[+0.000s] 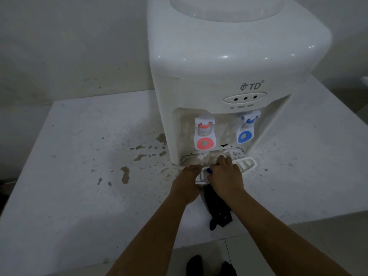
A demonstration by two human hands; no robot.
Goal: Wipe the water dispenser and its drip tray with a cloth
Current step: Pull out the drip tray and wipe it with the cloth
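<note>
My two hands, left hand (187, 183) and right hand (226, 177), grip the slotted white plastic drip tray (246, 163); right fingers also pinch a dark cloth (218, 209).

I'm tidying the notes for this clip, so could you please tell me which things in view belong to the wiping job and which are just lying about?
Job: water dispenser; drip tray; dark cloth; left hand; right hand.

Lying about: stained white counter; person's shoes on the tiled floor.

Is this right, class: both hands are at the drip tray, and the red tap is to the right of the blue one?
Not quite. The head view shows the red tap to the left of the blue tap. Both hands, left and right, are indeed at the drip tray.
</note>
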